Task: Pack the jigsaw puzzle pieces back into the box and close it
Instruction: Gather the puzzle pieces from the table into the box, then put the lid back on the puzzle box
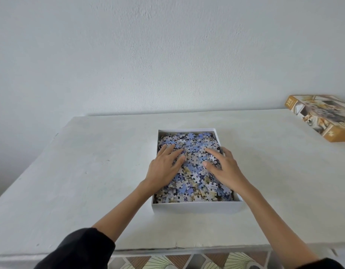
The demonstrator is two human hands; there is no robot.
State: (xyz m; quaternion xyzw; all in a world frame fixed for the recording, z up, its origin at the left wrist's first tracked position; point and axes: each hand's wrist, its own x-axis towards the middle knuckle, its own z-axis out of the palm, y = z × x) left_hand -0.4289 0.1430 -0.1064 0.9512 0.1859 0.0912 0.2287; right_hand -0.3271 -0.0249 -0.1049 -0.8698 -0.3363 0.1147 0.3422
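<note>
While both hands lie flat on the heap, the left hand (164, 165) presses straight fingers (168, 149) onto the puzzle pieces (194, 183) on the left of the open white box (196, 207) at mid-desk (86, 171). Right of it, the right hand (226, 167) rests spread fingers (213, 152) on the pile, gripping nothing. Far right, well apart, lies the printed lid (320, 117).

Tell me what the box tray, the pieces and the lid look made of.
Box tray: likely matte white cardboard, thin straight walls.
Puzzle pieces: probably printed card, some showing patterned backs.
Lid: seemingly printed cardboard, picture on top, gloss unclear.
</note>
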